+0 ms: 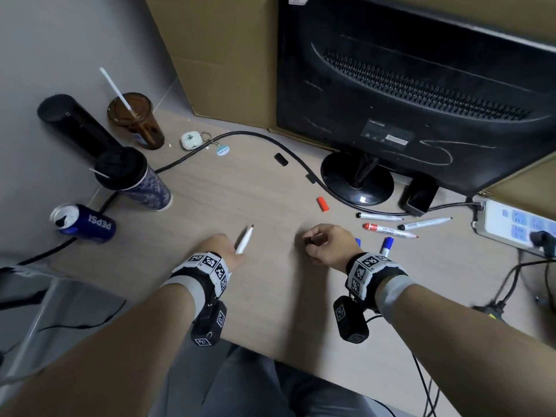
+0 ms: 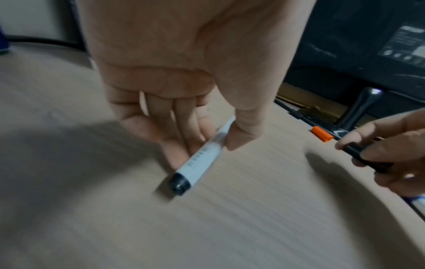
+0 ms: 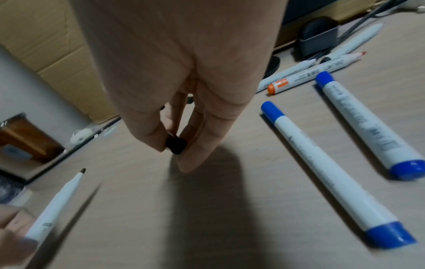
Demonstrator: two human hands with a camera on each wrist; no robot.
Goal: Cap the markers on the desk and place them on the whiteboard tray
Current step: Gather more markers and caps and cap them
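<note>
Pinching an uncapped black marker (image 1: pixel 244 241) above the desk (image 1: pixel 270 296), the left hand (image 1: pixel 224 248) angles its tip forward. The right hand (image 1: pixel 326 243) grips a black cap (image 3: pixel 176 144) (fingers curled round it), apart from the marker.

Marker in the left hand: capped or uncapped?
Uncapped. The marker shows a bare dark tip in the left hand; the right hand pinches a black cap.
</note>
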